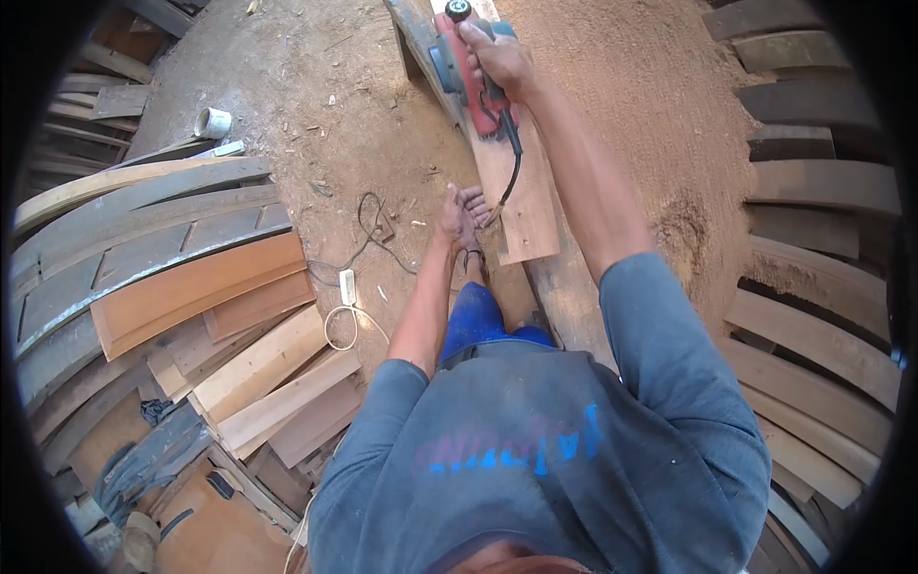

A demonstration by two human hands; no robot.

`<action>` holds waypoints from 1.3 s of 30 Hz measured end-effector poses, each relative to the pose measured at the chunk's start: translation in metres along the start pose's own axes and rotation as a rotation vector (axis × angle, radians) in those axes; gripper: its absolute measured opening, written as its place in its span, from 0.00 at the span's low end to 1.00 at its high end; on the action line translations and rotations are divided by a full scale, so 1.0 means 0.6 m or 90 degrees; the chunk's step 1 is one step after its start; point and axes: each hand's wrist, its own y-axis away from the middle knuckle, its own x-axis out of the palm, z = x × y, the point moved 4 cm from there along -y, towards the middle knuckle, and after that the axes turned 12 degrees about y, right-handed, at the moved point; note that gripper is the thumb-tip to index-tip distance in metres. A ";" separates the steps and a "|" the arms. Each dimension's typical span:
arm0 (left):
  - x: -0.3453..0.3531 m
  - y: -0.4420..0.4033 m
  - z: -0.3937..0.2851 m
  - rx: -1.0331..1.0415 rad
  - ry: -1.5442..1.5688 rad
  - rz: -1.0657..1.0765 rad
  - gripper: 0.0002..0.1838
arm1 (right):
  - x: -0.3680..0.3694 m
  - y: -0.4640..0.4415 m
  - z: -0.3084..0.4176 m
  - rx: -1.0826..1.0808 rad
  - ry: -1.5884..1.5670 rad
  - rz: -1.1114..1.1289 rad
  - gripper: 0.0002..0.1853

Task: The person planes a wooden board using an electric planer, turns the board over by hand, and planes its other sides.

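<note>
My right hand (pixel 497 65) is wrapped round the handle of a red and teal electric planer (pixel 470 72), which rests on a light wooden board (pixel 521 206) near its far end. From the back of the planer a black power cord (pixel 517 158) curves down to my left hand (pixel 463 212). The left hand is beside the board's left edge, fingers curled at the cord; part of the cord is hidden there. Under the board runs a longer plank or bench (pixel 572 297).
Stacked planks (pixel 239 368) lie on the left, with more boards (pixel 822 182) along the right. A white power strip (pixel 347 287) and a loose dark cable (pixel 363 244) lie on the dusty ground. A white pot (pixel 212 123) stands farther left. Wood shavings (pixel 631 105) cover the right side.
</note>
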 end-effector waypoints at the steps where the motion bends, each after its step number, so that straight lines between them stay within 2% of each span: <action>1: 0.005 0.005 -0.001 0.002 -0.003 0.001 0.44 | 0.000 0.038 -0.009 -0.002 -0.006 -0.002 0.25; 4: -0.038 0.000 0.015 -0.011 -0.085 -0.010 0.41 | 0.001 0.190 -0.028 0.019 -0.039 0.020 0.22; 7: -0.068 0.031 0.052 -0.009 -0.239 -0.124 0.35 | 0.015 0.346 -0.088 0.059 -0.053 0.021 0.19; 10: -0.099 0.072 0.092 0.052 -0.207 -0.144 0.29 | 0.001 0.453 -0.122 0.038 -0.138 -0.003 0.18; 12: -0.120 0.093 0.120 0.010 -0.282 -0.120 0.28 | -0.004 0.494 -0.152 0.079 -0.211 -0.030 0.20; 16: -0.095 0.130 0.157 0.019 -0.340 -0.097 0.25 | -0.020 0.515 -0.160 0.061 -0.262 -0.089 0.21; 19: -0.033 0.175 0.137 0.121 -0.525 0.074 0.24 | -0.029 0.478 -0.124 0.007 -0.358 -0.104 0.25; 22: -0.065 0.181 0.140 0.064 -0.591 0.174 0.27 | -0.034 0.450 -0.097 -0.046 -0.430 -0.102 0.29; 23: -0.079 0.184 0.128 0.034 -0.599 0.152 0.27 | -0.035 0.444 -0.088 -0.081 -0.443 -0.086 0.32; 25: -0.106 0.202 0.100 -0.028 -0.612 0.103 0.26 | -0.038 0.438 -0.073 -0.099 -0.472 -0.092 0.32; 29: -0.132 0.223 0.081 0.052 -0.629 0.038 0.21 | -0.042 0.443 -0.054 -0.078 -0.460 -0.087 0.31; 31: -0.075 0.246 0.082 0.052 -0.654 0.031 0.20 | -0.054 0.451 -0.051 -0.043 -0.406 -0.093 0.30; 34: -0.038 0.240 0.129 0.099 -0.627 0.042 0.26 | -0.072 0.489 -0.072 0.011 -0.286 -0.094 0.30; 35: -0.014 0.246 0.134 0.070 -0.660 0.040 0.33 | -0.084 0.505 -0.080 0.023 -0.238 -0.096 0.29; 39: -0.041 0.216 0.166 -0.032 -0.737 0.055 0.41 | -0.124 0.582 -0.111 0.064 -0.120 -0.091 0.29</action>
